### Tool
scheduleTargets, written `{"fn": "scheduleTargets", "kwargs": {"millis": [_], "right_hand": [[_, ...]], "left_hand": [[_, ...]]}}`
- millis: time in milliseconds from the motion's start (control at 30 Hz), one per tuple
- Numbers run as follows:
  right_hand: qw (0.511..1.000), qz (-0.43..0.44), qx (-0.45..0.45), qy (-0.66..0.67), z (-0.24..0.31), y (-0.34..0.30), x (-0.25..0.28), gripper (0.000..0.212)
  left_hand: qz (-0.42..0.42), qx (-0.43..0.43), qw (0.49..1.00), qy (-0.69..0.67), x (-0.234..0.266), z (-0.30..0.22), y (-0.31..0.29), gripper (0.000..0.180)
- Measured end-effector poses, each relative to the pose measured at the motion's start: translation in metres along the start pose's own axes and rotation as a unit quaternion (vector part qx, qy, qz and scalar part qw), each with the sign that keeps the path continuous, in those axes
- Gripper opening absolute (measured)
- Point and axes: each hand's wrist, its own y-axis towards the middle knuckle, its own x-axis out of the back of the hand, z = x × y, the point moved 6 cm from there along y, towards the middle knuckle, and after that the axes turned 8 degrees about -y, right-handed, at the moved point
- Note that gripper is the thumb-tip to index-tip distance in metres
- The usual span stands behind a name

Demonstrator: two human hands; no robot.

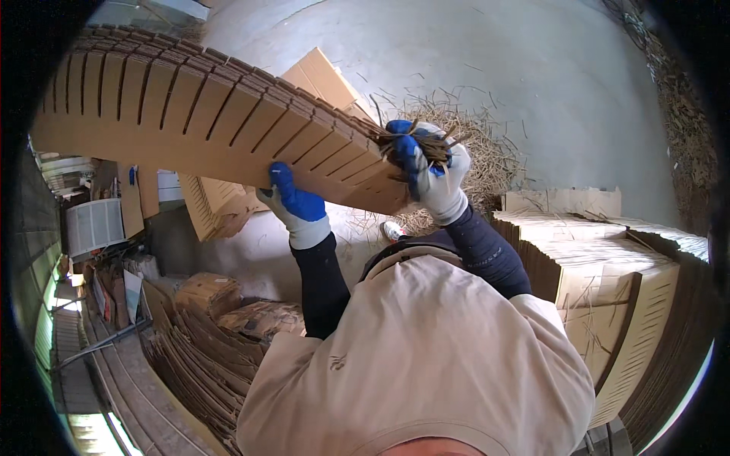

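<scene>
A long stack of slotted cardboard sheets (129, 133) stretches from the far left to the middle of the view, its row of slots along the upper edge. My left hand (300, 209), in a white and blue work glove, grips the stack's lower edge with the thumb lying on the near face. At the stack's right end, my gloved right hand (445, 182) is closed around a bunch of thin cardboard strips (433, 150). Some of those strips stick out between the fingers and touch the end of the stack. The fingers behind the stack are hidden.
Loose cardboard strips (490, 156) lie heaped on the floor beyond my right hand. More cardboard (319, 80) lies behind the stack. Tall cardboard stacks (608, 262) stand close on my right. Piled sheets (201, 353) and a slotted bundle (201, 209) are on the left.
</scene>
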Motion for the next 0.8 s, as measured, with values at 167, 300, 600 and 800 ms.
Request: {"fn": "scheduleTargets", "kwargs": {"millis": [167, 300, 600, 800], "right_hand": [[0.962, -0.058, -0.207, 0.166, -0.025, 0.003, 0.007, 0.029], [0.891, -0.145, -0.212, 0.375, -0.038, 0.035, 0.034, 0.021], [0.990, 0.050, -0.124, -0.050, -0.069, 0.028, 0.055, 0.049], [0.933, 0.308, 0.114, -0.146, 0.007, 0.021, 0.015, 0.105]], "left_hand": [[0.007, -0.039, 0.998, 0.044, -0.003, -0.007, 0.002, 0.058], [-0.051, -0.020, 0.997, 0.051, 0.020, -0.002, -0.003, 0.059], [0.057, -0.010, 0.996, -0.074, 0.050, -0.002, 0.016, 0.066], [0.076, -0.004, 0.995, -0.065, 0.044, -0.013, 0.026, 0.067]]}}
